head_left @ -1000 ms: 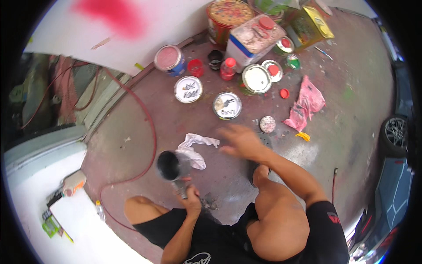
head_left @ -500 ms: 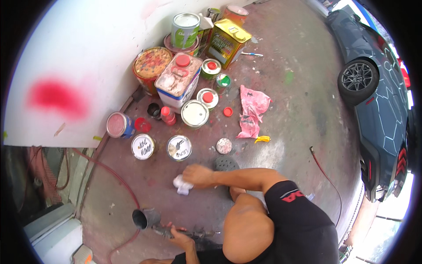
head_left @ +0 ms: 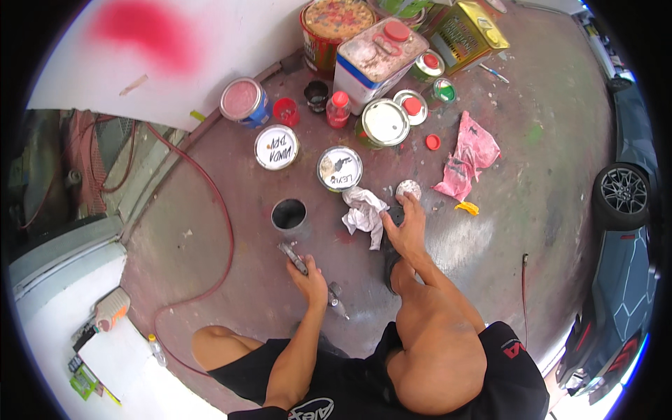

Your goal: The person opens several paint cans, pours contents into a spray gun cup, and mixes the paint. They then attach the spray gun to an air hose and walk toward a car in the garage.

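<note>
My left hand (head_left: 308,280) grips a metal spray gun (head_left: 294,257) near the lower middle, with an open dark cup (head_left: 289,217) just above it. My right hand (head_left: 407,231) is open, its fingertips over a round speckled lid (head_left: 408,186) and my dark perforated shoe; I cannot tell whether they touch. A crumpled white cloth (head_left: 364,213) lies just left of that hand, below a white-lidded can (head_left: 339,168).
Paint cans (head_left: 381,122) and containers cluster along the white wall (head_left: 91,56). A pink rag (head_left: 467,154) and yellow scrap (head_left: 467,208) lie to the right. A red hose (head_left: 227,203) runs along the left floor. A grey car (head_left: 619,280) stands at the right.
The white cloth has moved right, up beside the white-lidded can. My right hand has let go of it and reached right. The gun and cup in my left hand have moved upward relative to the floor.
</note>
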